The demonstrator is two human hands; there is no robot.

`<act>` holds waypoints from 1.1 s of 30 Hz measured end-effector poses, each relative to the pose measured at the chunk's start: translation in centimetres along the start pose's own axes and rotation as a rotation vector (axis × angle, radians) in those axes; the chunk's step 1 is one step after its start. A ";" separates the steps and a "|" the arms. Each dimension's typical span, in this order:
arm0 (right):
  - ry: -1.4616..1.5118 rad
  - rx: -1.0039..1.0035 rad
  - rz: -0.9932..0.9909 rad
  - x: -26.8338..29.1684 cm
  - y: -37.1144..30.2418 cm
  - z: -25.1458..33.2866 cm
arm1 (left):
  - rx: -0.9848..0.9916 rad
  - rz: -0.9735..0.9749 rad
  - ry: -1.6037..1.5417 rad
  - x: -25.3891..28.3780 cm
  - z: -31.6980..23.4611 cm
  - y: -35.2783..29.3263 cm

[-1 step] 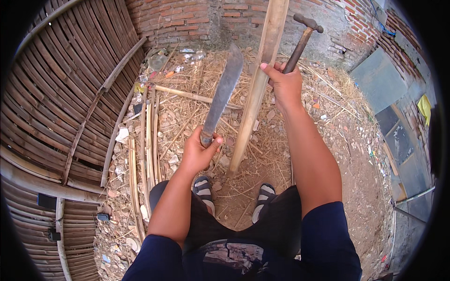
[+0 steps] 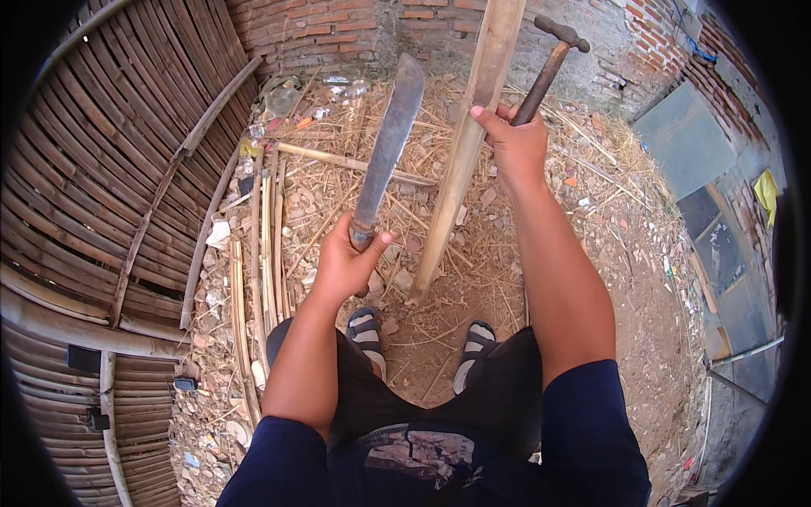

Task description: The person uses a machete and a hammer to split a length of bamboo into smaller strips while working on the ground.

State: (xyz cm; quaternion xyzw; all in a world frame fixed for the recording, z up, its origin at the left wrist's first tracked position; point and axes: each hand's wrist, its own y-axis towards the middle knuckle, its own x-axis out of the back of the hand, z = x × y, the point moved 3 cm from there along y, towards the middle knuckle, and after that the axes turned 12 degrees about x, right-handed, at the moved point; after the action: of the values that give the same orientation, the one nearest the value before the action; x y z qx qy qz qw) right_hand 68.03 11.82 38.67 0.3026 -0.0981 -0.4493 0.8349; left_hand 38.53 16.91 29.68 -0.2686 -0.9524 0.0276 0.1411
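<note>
My left hand (image 2: 343, 264) is closed round the short handle of a machete (image 2: 392, 139). Its broad, worn grey blade points up and slightly to the right. A long split bamboo pole (image 2: 457, 177) leans in front of me, its lower end close to the ground and its upper end out of view. My right hand (image 2: 517, 154) pinches the pole, thumb on its near face and fingers partly hidden behind. The same hand also holds a hammer (image 2: 541, 88) by its dark handle, with the rusty head up. The blade and the pole are apart.
Bamboo strips (image 2: 269, 245) lie on the littered ground at left, beside a slatted bamboo wall (image 2: 93, 186). Another bamboo piece (image 2: 346, 160) lies crosswise behind the machete. A brick wall (image 2: 355, 34) closes the far side. Grey panels (image 2: 686, 135) lean at right. My sandalled feet (image 2: 366, 334) stand below the pole.
The machete has shifted left and up, its blade farther from the pole. My right hand, with the hammer and pole, has moved slightly up and right.
</note>
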 end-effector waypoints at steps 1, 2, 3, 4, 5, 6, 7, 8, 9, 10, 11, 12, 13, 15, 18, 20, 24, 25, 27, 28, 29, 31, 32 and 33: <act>-0.082 0.046 -0.023 0.3 -0.6 -0.1 | -0.026 -0.039 -0.004 0.9 -0.4 0.2; -0.040 0.027 -0.081 -0.2 -1.8 0.8 | -0.060 -0.089 0.001 1.9 -0.9 0.1; -0.048 0.017 -0.074 -0.4 -3.0 0.2 | -0.011 -0.121 0.014 2.7 -1.1 -0.4; -0.063 0.018 -0.072 -0.2 -3.8 -0.1 | 0.029 -0.145 0.020 3.1 -1.7 -0.6; -0.078 0.022 -0.072 0.1 -4.2 -0.3 | 0.064 -0.168 0.027 3.5 -2.3 -1.0; -0.096 0.012 -0.088 0.5 -4.8 -1.4 | 0.035 -0.165 -0.012 3.8 -3.2 -1.5; -0.107 0.015 -0.110 0.7 -5.2 -2.9 | 0.018 -0.155 -0.006 4.1 -4.0 -1.9; -0.118 0.013 -0.128 0.8 -5.8 -4.4 | 0.006 -0.147 0.001 4.4 -4.4 -2.2; -0.133 0.019 -0.129 0.9 -6.4 -5.8 | -0.005 -0.138 0.008 4.8 -4.4 -2.3; -0.150 0.025 -0.127 0.9 -6.9 -6.5 | -0.024 -0.111 0.043 5.1 -4.7 -2.4; -0.169 0.031 -0.124 1.1 -7.1 -7.2 | 0.007 -0.115 0.039 5.0 -4.8 -2.8; -0.147 0.036 -0.142 1.5 -7.3 -7.8 | 0.038 -0.118 0.033 4.9 -5.3 -3.5; -0.113 0.031 -0.157 1.4 -7.7 -7.4 | 0.075 -0.129 0.037 5.0 -5.5 -4.2; -0.068 0.024 -0.176 1.2 -8.1 -6.5 | 0.068 -0.098 0.030 5.8 -4.7 -4.7; -0.079 0.020 -0.176 2.0 -8.4 -3.9 | 0.021 -0.072 -0.022 6.1 -2.8 -5.9; -0.116 0.022 -0.171 3.0 -8.7 -3.5 | 0.047 -0.047 -0.064 6.3 -2.4 -6.9; -0.037 0.068 -0.180 4.0 -10.5 -3.6 | 0.067 -0.043 -0.086 6.4 -1.9 -8.9; -0.111 0.066 -0.166 4.1 -11.3 -3.8 | 0.082 -0.053 -0.097 6.6 -1.9 -9.4; -0.255 0.061 -0.127 4.1 -13.2 -4.3 | 0.062 -0.037 -0.129 6.9 -1.7 -10.3; -0.198 0.048 -0.161 4.5 -14.0 -4.6 | 0.049 -0.032 -0.143 6.9 -1.7 -10.7; -0.130 0.030 -0.188 4.6 -14.8 -5.1 | 0.027 -0.040 -0.148 7.2 -1.7 -11.2; -0.128 -0.002 -0.207 5.2 -15.4 -5.4 | -0.011 -0.054 -0.154 7.4 -1.9 -12.0; -0.184 -0.010 -0.199 5.3 -15.0 -4.9 | -0.104 -0.094 -0.145 7.9 -2.0 -12.3; -0.241 -0.017 -0.191 5.1 -14.9 -4.6 | -0.086 -0.088 -0.149 8.6 -2.1 -13.3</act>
State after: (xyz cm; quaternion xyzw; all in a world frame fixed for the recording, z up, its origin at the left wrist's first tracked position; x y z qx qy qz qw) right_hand 62.70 3.41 25.58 0.2474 -0.1648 -0.5607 0.7728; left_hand 25.39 9.97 35.61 -0.2296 -0.9715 0.0006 0.0594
